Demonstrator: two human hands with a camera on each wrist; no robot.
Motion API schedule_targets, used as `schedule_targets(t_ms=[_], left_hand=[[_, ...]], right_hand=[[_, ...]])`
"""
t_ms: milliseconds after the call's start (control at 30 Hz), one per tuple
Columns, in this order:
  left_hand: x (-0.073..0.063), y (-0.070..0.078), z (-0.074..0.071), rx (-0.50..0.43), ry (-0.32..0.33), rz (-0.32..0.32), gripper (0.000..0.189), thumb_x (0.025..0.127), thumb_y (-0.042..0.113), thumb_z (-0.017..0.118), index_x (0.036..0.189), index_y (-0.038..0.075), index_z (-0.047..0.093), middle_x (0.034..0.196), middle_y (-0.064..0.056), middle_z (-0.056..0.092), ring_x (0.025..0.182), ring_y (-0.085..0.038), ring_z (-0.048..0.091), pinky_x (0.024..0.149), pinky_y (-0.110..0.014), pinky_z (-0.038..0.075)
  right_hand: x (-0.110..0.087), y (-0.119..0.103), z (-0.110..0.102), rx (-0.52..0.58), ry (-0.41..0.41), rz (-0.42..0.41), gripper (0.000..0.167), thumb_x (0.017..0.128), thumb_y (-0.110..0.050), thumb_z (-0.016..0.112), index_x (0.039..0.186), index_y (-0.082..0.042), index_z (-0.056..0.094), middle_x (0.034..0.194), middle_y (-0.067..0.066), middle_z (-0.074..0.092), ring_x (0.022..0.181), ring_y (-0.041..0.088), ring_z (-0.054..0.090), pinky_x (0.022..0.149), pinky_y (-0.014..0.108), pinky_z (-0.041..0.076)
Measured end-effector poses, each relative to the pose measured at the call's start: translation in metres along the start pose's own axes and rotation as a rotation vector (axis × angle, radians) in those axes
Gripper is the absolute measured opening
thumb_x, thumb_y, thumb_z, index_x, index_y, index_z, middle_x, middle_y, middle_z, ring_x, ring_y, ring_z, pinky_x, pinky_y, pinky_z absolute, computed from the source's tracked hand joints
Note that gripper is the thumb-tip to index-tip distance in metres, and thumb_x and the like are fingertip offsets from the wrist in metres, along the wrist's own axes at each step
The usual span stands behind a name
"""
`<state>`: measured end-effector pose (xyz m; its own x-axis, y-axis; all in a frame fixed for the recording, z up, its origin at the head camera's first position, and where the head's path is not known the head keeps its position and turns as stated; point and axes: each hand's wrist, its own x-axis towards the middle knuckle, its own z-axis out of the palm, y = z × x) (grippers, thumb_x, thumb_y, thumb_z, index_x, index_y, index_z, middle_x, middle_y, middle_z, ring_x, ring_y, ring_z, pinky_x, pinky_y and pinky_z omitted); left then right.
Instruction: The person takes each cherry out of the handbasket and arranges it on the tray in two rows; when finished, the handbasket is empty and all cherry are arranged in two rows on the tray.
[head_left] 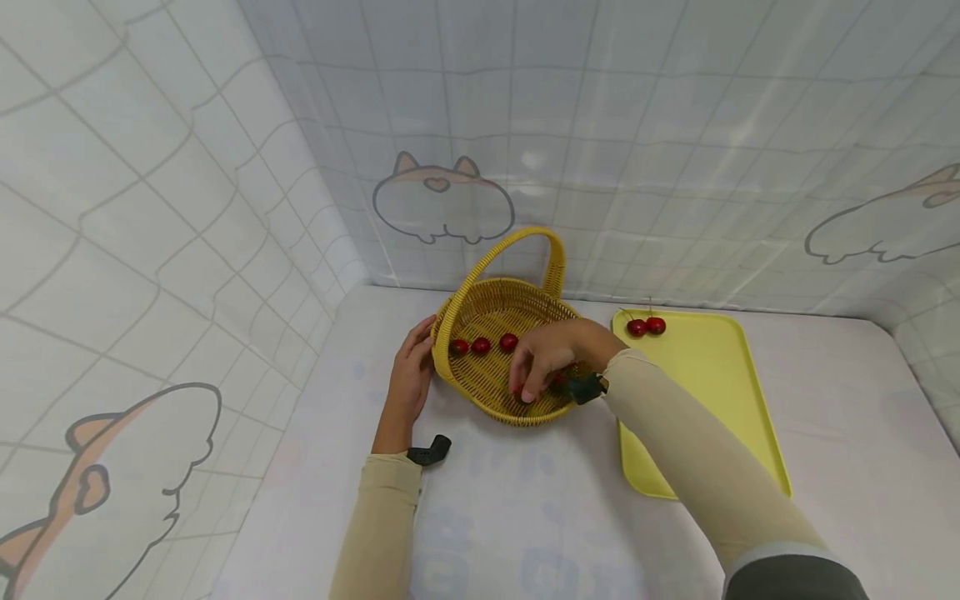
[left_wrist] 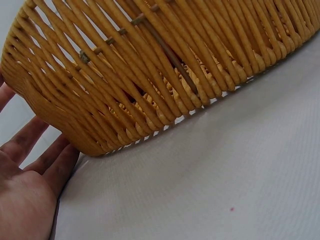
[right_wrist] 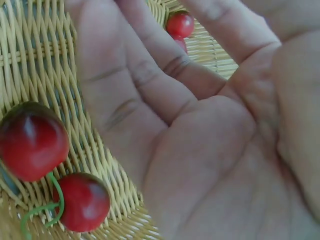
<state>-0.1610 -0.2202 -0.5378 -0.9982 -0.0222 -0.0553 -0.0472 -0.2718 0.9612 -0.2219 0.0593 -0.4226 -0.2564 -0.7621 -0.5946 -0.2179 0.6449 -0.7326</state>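
A yellow woven basket (head_left: 491,400) with a tall arched handle (head_left: 480,268) stands on the table. My left hand (head_left: 412,371) rests against its left side, fingers extended along the weave, as the left wrist view also shows. My right hand (head_left: 546,354) reaches inside, fingers bent down, with thumb and fingertips pinching a red cherry (head_left: 519,392). Several more cherries (head_left: 480,345) lie in a row on the basket floor. Beside the right palm, a pair of dark red cherries (right_wrist: 81,202) joined by green stems lies against the weave in the right wrist view.
To the right of the basket lies a yellow tray (head_left: 701,350), partly under my right forearm. Two cherries (head_left: 656,325) with stems sit at its back left corner. A white gridded backdrop (head_left: 637,167) rises behind and on the left.
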Motion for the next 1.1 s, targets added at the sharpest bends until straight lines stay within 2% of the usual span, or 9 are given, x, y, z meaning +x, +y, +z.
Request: schedule_targets(t_ms=[167, 267, 467, 600, 667, 767, 1000, 1100], left_hand=[[-0.001, 0.0, 0.001, 0.002, 0.002, -0.002, 0.042, 0.108, 0.029, 0.051, 0.15, 0.022, 0.051, 0.155, -0.001, 0.046, 0.143, -0.018, 0.044, 0.11, -0.022, 0.044], [-0.001, 0.001, 0.002, -0.002, 0.006, -0.004, 0.042, 0.108, 0.029, 0.051, 0.149, 0.023, 0.052, 0.154, -0.002, 0.047, 0.143, -0.018, 0.045, 0.11, -0.023, 0.044], [-0.001, 0.001, 0.002, 0.002, 0.006, 0.002, 0.043, 0.107, 0.03, 0.052, 0.149, 0.022, 0.051, 0.155, -0.002, 0.046, 0.144, -0.018, 0.044, 0.113, -0.025, 0.042], [0.0, -0.001, 0.001, -0.001, 0.009, 0.005, 0.042, 0.107, 0.031, 0.052, 0.149, 0.023, 0.052, 0.155, -0.002, 0.047, 0.144, -0.018, 0.044, 0.114, -0.026, 0.041], [0.0, -0.001, -0.001, -0.001, 0.008, 0.008, 0.042, 0.108, 0.03, 0.051, 0.149, 0.023, 0.051, 0.155, -0.001, 0.046, 0.145, -0.018, 0.044, 0.114, -0.026, 0.041], [0.0, -0.002, -0.001, 0.002, 0.007, 0.012, 0.042, 0.108, 0.029, 0.051, 0.15, 0.023, 0.051, 0.155, -0.002, 0.046, 0.145, -0.017, 0.043, 0.115, -0.025, 0.041], [-0.001, -0.002, 0.0, 0.002, 0.004, 0.02, 0.043, 0.108, 0.03, 0.05, 0.15, 0.022, 0.05, 0.155, -0.003, 0.045, 0.144, -0.018, 0.044, 0.113, -0.024, 0.042], [-0.001, -0.003, 0.0, -0.007, 0.003, 0.023, 0.043, 0.108, 0.03, 0.051, 0.15, 0.022, 0.051, 0.155, -0.003, 0.046, 0.144, -0.018, 0.044, 0.112, -0.024, 0.043]], right_hand=[[-0.009, 0.004, 0.0, -0.017, 0.078, -0.062, 0.034, 0.084, -0.023, 0.084, 0.115, -0.013, 0.078, 0.099, -0.004, 0.073, 0.092, 0.01, 0.062, 0.084, 0.032, 0.055], [-0.016, 0.008, 0.001, -0.018, 0.131, -0.108, 0.032, 0.085, -0.024, 0.084, 0.114, -0.012, 0.077, 0.098, -0.003, 0.072, 0.089, 0.012, 0.063, 0.081, 0.032, 0.056], [-0.028, 0.016, 0.004, 0.009, 0.21, -0.143, 0.025, 0.087, -0.024, 0.082, 0.111, -0.022, 0.077, 0.098, 0.0, 0.071, 0.082, 0.017, 0.066, 0.083, 0.047, 0.06], [-0.037, 0.02, 0.007, -0.024, 0.283, -0.184, 0.028, 0.087, -0.025, 0.082, 0.115, -0.019, 0.076, 0.104, -0.002, 0.071, 0.092, 0.016, 0.064, 0.087, 0.041, 0.057], [-0.04, 0.022, 0.009, -0.047, 0.325, -0.207, 0.031, 0.087, -0.027, 0.082, 0.116, -0.016, 0.076, 0.105, -0.004, 0.071, 0.095, 0.016, 0.062, 0.086, 0.035, 0.055], [-0.046, 0.026, 0.012, -0.042, 0.381, -0.226, 0.034, 0.087, -0.029, 0.083, 0.117, -0.015, 0.076, 0.104, -0.004, 0.072, 0.094, 0.018, 0.062, 0.084, 0.033, 0.055], [-0.063, 0.035, 0.02, 0.044, 0.485, -0.242, 0.028, 0.085, -0.027, 0.084, 0.112, -0.025, 0.078, 0.109, -0.002, 0.071, 0.099, 0.019, 0.067, 0.086, 0.031, 0.057], [-0.071, 0.04, 0.023, 0.061, 0.522, -0.279, 0.027, 0.086, -0.026, 0.084, 0.112, -0.024, 0.078, 0.111, 0.0, 0.07, 0.1, 0.019, 0.066, 0.084, 0.029, 0.057]])
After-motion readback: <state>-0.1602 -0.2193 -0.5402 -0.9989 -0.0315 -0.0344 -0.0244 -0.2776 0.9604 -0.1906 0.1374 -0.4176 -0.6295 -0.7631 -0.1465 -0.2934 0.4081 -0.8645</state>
